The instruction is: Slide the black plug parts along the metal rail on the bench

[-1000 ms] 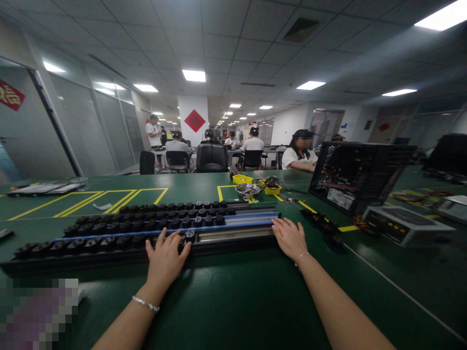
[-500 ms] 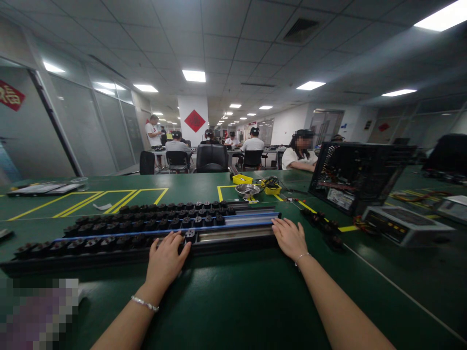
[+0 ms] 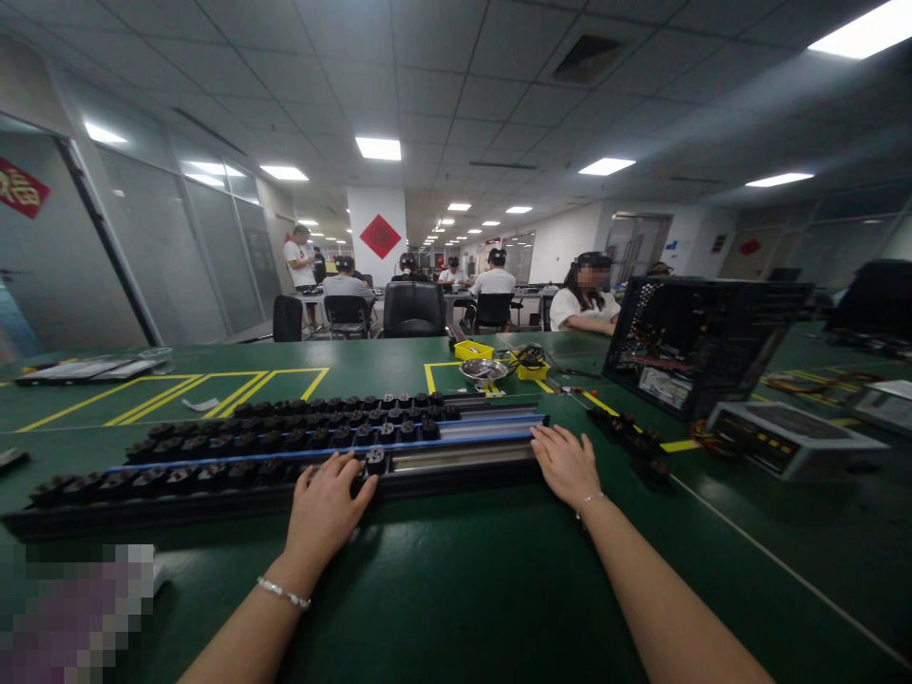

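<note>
Along the green table lies a long black track rail (image 3: 456, 485) with a pale metal channel, its left part filled with several black socket modules (image 3: 146, 483). My left hand (image 3: 322, 503) reaches over the middle of the front rail. Its fingers are bent down among the modules, and the thumb lies beside the rightmost black socket module (image 3: 375, 462); the fingertips are partly hidden. At the rail's right end, my right hand (image 3: 566, 465) rests with fingers stretched against the end and thumb apart. Behind it are further rails with modules (image 3: 299, 436) and blue strips (image 3: 491, 421).
Loose black modules (image 3: 631, 442) lie right of my right hand. Beyond them stand an open computer case (image 3: 702, 347) and a power supply (image 3: 794, 440). A metal bowl (image 3: 483, 370) and yellow trays (image 3: 473, 351) sit farther back. A co-worker (image 3: 584, 302) sits across the table.
My left hand has drawn its fingers in and shifted slightly right. The rightmost socket module has slid a little right along the front rail. My right hand has stayed put.
</note>
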{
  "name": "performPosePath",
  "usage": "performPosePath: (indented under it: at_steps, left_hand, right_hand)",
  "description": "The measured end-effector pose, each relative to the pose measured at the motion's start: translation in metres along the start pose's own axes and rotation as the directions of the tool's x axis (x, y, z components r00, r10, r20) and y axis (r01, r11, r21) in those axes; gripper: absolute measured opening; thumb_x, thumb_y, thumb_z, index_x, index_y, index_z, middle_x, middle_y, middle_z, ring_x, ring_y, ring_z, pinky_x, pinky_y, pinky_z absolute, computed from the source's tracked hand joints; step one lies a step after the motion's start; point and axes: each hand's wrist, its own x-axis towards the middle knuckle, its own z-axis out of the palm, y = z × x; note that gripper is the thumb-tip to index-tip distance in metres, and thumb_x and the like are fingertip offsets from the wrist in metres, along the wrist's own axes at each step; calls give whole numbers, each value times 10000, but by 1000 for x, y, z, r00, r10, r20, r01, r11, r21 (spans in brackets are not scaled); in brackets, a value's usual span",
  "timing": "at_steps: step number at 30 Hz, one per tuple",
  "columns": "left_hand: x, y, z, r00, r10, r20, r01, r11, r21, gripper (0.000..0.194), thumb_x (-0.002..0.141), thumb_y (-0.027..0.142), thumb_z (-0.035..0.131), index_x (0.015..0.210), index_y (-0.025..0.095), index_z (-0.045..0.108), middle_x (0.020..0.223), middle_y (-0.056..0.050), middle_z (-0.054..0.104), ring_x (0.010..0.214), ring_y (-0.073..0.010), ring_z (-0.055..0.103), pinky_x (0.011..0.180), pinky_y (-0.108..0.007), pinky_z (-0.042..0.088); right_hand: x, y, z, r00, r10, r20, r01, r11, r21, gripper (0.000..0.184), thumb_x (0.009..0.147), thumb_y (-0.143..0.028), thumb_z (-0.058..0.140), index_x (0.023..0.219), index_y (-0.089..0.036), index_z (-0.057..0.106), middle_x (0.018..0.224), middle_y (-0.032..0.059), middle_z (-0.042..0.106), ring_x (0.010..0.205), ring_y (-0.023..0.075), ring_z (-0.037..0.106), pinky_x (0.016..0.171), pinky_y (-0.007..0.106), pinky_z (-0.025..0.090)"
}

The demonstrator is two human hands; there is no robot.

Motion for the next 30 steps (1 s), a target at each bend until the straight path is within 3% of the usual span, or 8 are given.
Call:
performPosePath:
  at_steps: [30]
  left_hand:
    - [-2,3,1,998,61,12,-62,997,36,415,831,477,429,1108,226,609,1261,-116,573,1207,-288,475,1015,-504,304]
  right_hand:
    - [-1,-1,-1,1000,1,6,-1,1000,-13,533,932,-462,131,1309,-304,473,1397,-28,443,1307,199,306,1087,529,135]
